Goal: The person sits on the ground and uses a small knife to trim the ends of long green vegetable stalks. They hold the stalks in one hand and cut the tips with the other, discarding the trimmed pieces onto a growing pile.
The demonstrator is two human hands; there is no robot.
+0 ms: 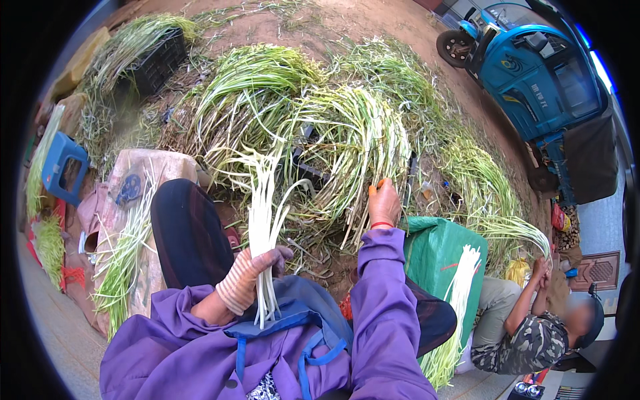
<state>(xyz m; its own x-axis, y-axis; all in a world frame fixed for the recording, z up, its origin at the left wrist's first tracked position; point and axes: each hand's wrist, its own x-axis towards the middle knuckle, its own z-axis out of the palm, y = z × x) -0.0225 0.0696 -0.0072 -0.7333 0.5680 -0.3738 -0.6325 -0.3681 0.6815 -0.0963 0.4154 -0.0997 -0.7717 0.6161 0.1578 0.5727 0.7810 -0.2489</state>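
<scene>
My left hand (255, 272), in a striped knit glove, grips a bundle of long white vegetable stalks (265, 210) that look like garlic shoots. The bundle stands upright over the blue apron (320, 305) on my lap, pale leaf ends up. Ahead and to the right, my right hand (385, 202) is at the near edge of a big heap of green-and-white stalks (360, 145). Orange covers show on its fingertips, and a red band circles the wrist. Whether it pinches a stalk is hidden by the hand itself.
Left of my knee, loose stalks (125, 240) lie on a pale wrapped block (145, 165). Right, a bundle of white stalks (460, 290) rests on a green-covered block (425, 250). Beyond sits a person (530, 335) holding stalks. A blue stool (65, 167), black crate (157, 65) and blue three-wheeler (540, 80) stand around.
</scene>
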